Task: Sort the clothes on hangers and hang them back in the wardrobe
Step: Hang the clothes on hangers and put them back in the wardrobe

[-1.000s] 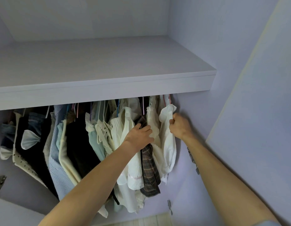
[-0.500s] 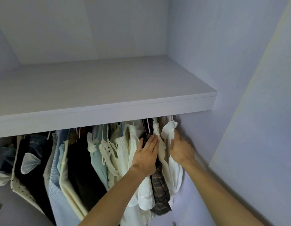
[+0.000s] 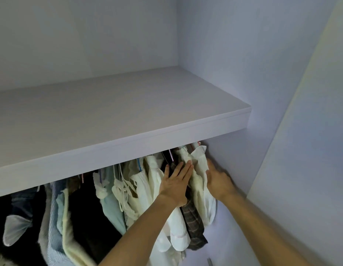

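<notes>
Clothes point(image 3: 113, 208) crowd beneath the shelf point(image 3: 128, 148); left hand point(image 3: 176, 184), fingers straight, presses the plaid garment point(image 3: 193, 225); blurred right hand point(image 3: 219, 182) grip is unclear.

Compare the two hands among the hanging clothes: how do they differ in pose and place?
The left hand is sharp, fingers straight and flat; the right hand is blurred, its fingers less clear. The left hand lies over the plaid garment, left of the white garment; the right hand sits on that garment's right, beside the side wall. Both look open and point upward.
</notes>
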Tool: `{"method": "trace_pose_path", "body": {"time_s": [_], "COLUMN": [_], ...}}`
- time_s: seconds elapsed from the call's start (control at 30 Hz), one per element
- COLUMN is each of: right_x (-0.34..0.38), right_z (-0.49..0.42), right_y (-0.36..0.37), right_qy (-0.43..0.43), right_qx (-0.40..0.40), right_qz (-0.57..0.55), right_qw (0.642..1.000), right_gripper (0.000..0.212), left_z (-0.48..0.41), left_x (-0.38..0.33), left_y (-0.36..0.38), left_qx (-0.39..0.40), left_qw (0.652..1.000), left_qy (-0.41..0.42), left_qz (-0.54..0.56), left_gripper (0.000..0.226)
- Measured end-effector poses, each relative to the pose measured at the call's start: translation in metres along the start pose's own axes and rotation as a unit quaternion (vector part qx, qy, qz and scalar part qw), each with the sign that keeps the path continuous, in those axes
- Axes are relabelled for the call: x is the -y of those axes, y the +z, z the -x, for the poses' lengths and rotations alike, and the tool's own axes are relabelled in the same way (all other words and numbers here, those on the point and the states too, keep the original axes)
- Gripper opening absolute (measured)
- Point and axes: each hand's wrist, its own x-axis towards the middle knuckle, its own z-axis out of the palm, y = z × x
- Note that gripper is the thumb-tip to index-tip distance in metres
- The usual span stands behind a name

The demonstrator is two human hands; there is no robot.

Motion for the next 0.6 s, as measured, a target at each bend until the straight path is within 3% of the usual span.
{"method": "trace_pose_path", "body": {"time_s": [0.17,0.33,0.47,0.6], "right_x": [-0.017,-0.02,-0.023,-0.029], "right_z": [0.039,0.108,0.159,0.215], "right_y": [0.009,0.012,0.023,0.041], "right_qy": [0.01,-0.021,-0.118,-0.203], "right_qx": [-0.042,-0.077,0.001,0.108], "right_qz": [-0.05,-0.123,-0.14,-0.097], "right_qw": [0.998,0.989,0.983,0.968], "right_gripper": [0.062,0.042,0.026,0.03], "left_z": [0.023,0.098,0.185,0.288], "left_x": [0.011,-0.001,-0.018,-0.057], "left_y": [0.012,0.048,0.081,0.106], "left_qx": [-0.066,-0.132,-0.081,0.024], "left_qw": [0.997,0.984,0.957,0.9], "left_qy": [0.004,-0.095,-0.24,-0.375], "left_qz": [-0.038,0.068,0.143,0.219], "left_gripper": [0.099,0.097,0.085,0.064]}}
